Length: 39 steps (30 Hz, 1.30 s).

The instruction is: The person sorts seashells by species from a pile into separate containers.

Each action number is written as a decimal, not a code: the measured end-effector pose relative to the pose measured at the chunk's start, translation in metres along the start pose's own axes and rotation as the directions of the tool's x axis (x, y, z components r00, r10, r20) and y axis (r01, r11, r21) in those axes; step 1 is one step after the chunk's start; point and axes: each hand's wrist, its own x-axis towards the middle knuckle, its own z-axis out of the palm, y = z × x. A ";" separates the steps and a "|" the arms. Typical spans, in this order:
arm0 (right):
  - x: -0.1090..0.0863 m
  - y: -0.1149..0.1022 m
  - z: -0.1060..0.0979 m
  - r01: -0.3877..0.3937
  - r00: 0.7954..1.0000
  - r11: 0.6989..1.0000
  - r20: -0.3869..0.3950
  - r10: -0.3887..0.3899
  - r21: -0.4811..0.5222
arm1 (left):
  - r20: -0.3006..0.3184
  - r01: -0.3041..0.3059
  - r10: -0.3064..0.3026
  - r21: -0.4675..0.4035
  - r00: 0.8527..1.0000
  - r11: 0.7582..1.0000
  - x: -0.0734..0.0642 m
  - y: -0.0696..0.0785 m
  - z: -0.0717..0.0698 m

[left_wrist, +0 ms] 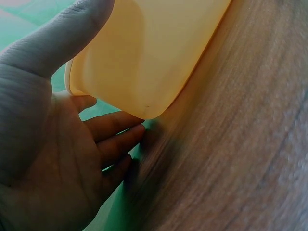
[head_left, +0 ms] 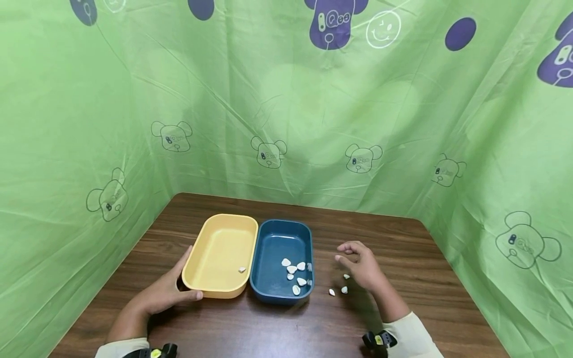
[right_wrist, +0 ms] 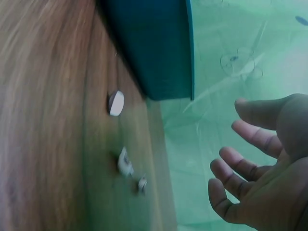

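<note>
My left hand (head_left: 163, 291) holds the near left corner of a yellow tray (head_left: 221, 293), thumb along its front wall and fingers along its left side. In the left wrist view, the thumb (left_wrist: 62, 36) overlaps the tray's wall (left_wrist: 159, 53). One small white pebble-like piece (head_left: 242, 270) lies inside the yellow tray. Against it stands a dark blue tray (head_left: 279, 238) with several white pieces (head_left: 292, 269) at its near right part. My right hand (head_left: 364, 266) is over the table right of the blue tray, fingers loosely bent, nothing between them. Below it lie three loose white pieces (right_wrist: 116, 103).
Both trays stand on a dark brown wooden table (head_left: 241, 328). Green curtain cloth (head_left: 313, 109) with bear drawings hangs behind the table and along both sides. Each wrist wears a dark strap with a small camera (head_left: 378, 339).
</note>
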 end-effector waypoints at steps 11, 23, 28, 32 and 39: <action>-0.008 0.024 -0.007 -0.075 0.997 0.997 0.016 0.075 0.028 | 0.005 0.010 -0.010 -0.008 1.000 1.000 0.001 0.001 0.000; -0.010 0.045 -0.009 -0.114 0.993 0.993 0.018 0.113 0.017 | 0.000 0.062 -0.062 0.053 0.998 0.997 0.002 0.003 -0.001; -0.011 0.051 -0.010 -0.142 0.990 0.990 0.017 0.142 0.018 | 0.009 0.018 -0.018 0.017 1.000 1.000 0.004 0.003 0.000; -0.012 0.053 -0.011 -0.153 0.988 0.988 0.022 0.152 0.017 | 0.004 -0.024 0.024 0.005 1.000 1.000 0.006 0.006 0.001; -0.012 0.067 -0.020 -0.109 0.994 0.992 0.025 0.111 -0.060 | -0.005 -0.040 0.040 0.001 0.999 0.999 0.007 0.007 0.002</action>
